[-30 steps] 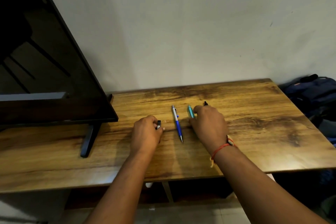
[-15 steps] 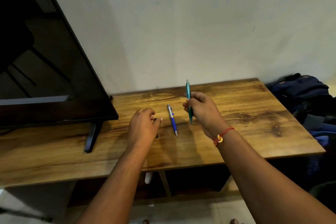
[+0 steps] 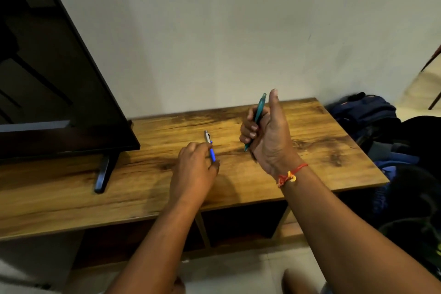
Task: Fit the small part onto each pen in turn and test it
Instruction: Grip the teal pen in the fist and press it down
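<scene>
Fingers (image 3: 248, 130) of the right hand (image 3: 267, 136) curl round a slim teal pen (image 3: 259, 112) — thumb raised. The left hand (image 3: 194, 169) hovers half-curled over the blue pen (image 3: 210, 147) on the grained wooden table (image 3: 322, 141) — grip unclear

The right hand (image 3: 265, 136) holds a slim teal plastic pen (image 3: 257, 116) nearly upright above the brown wooden table (image 3: 310, 150), thumb raised. The left hand (image 3: 194, 167) is curled over a blue and silver pen (image 3: 208, 139) that lies on the table.

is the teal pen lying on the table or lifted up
Lifted. The right hand grips the teal pen nearly upright above the table, its top end beside the raised thumb.
</scene>
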